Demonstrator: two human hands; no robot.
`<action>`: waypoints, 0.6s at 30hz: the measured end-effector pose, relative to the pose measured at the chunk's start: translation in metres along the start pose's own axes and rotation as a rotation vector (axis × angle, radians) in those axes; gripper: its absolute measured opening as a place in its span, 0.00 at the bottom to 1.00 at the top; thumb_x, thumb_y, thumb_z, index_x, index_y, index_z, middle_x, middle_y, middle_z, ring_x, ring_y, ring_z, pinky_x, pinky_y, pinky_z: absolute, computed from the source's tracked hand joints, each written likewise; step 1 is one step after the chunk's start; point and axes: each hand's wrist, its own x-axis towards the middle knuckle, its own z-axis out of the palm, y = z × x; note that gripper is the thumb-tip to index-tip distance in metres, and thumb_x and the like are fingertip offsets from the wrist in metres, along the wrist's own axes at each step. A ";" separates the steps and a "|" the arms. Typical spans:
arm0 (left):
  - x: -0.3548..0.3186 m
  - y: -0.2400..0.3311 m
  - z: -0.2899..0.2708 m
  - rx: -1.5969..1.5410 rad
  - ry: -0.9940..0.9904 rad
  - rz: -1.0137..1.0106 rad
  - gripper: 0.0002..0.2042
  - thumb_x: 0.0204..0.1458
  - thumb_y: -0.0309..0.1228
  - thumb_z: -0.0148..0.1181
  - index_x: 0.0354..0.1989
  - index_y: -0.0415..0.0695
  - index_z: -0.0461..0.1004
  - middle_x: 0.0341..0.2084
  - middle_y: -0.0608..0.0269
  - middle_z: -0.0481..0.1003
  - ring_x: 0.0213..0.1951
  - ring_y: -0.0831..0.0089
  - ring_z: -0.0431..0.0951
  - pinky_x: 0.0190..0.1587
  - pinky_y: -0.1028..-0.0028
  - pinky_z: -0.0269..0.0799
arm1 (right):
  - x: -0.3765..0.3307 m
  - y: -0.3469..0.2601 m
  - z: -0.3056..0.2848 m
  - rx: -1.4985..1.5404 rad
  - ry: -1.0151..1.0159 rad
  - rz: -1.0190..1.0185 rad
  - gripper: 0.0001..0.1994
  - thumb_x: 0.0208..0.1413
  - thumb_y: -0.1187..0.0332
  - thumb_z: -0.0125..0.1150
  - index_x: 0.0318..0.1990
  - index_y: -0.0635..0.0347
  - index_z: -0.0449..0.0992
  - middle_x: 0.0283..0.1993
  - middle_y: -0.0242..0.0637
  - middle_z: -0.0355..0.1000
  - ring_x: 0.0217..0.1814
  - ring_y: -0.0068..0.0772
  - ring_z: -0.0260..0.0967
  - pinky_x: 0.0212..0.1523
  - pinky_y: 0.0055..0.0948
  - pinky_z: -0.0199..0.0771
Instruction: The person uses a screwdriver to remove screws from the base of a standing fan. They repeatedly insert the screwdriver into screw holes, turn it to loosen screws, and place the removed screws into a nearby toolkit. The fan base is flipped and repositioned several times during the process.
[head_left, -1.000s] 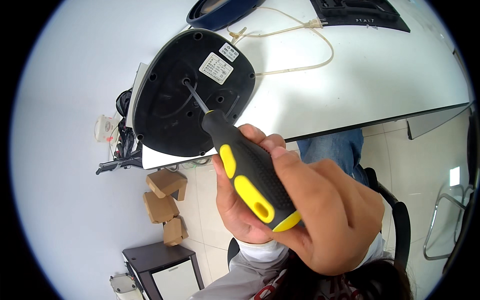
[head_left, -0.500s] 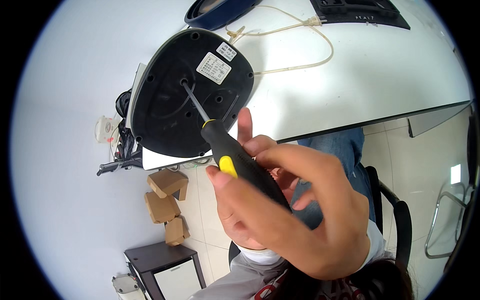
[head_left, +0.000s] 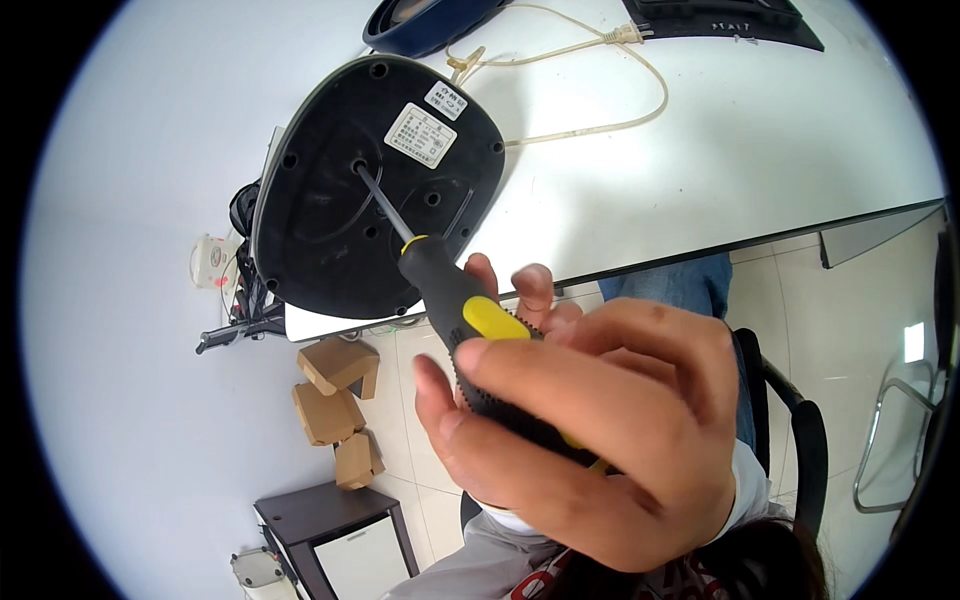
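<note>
A screwdriver (head_left: 450, 290) with a black and yellow handle points up and left. Its metal shaft (head_left: 380, 200) ends in a recessed hole in the black underside of an oval appliance base (head_left: 330, 230), which stands tilted at the left end of the white table (head_left: 760, 150). My right hand (head_left: 620, 430) wraps over the handle from the right and hides most of it. Behind it my left hand (head_left: 505, 290) shows only some fingertips and a thumb, closed on the same handle from below. Two white labels (head_left: 420, 135) sit on the base.
A beige cable (head_left: 620, 90) loops across the table behind the base. A dark blue object (head_left: 420, 20) and a black flat item (head_left: 720, 15) lie at the far edge. On the floor are small cardboard boxes (head_left: 335, 405), a dark cabinet (head_left: 330, 530) and a metal chair frame (head_left: 890, 440).
My right hand has turned over the handle and now covers most of the yellow. The shaft stays in the same hole and the base has not moved.
</note>
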 end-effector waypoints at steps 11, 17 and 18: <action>-0.006 -0.002 -0.046 -0.075 -0.164 -0.042 0.34 0.55 0.48 0.48 0.65 0.45 0.45 0.53 0.55 0.64 0.51 0.59 0.64 0.52 0.55 0.68 | -0.003 0.011 -0.019 0.042 -0.142 0.187 0.28 0.34 0.68 0.75 0.48 0.53 0.72 0.41 0.41 0.69 0.35 0.30 0.68 0.28 0.18 0.69; -0.014 0.001 -0.042 -0.056 -0.033 -0.027 0.25 0.55 0.41 0.50 0.58 0.43 0.55 0.50 0.57 0.65 0.51 0.63 0.64 0.52 0.56 0.67 | -0.003 0.009 -0.021 0.199 -0.145 0.166 0.24 0.33 0.74 0.72 0.44 0.52 0.77 0.39 0.38 0.68 0.33 0.28 0.68 0.26 0.15 0.66; -0.014 -0.001 -0.040 -0.053 -0.018 -0.030 0.25 0.55 0.42 0.49 0.58 0.43 0.55 0.50 0.57 0.65 0.51 0.63 0.64 0.53 0.57 0.67 | -0.001 0.009 -0.024 0.234 -0.165 0.182 0.23 0.32 0.76 0.72 0.42 0.50 0.78 0.40 0.38 0.68 0.33 0.27 0.68 0.25 0.14 0.65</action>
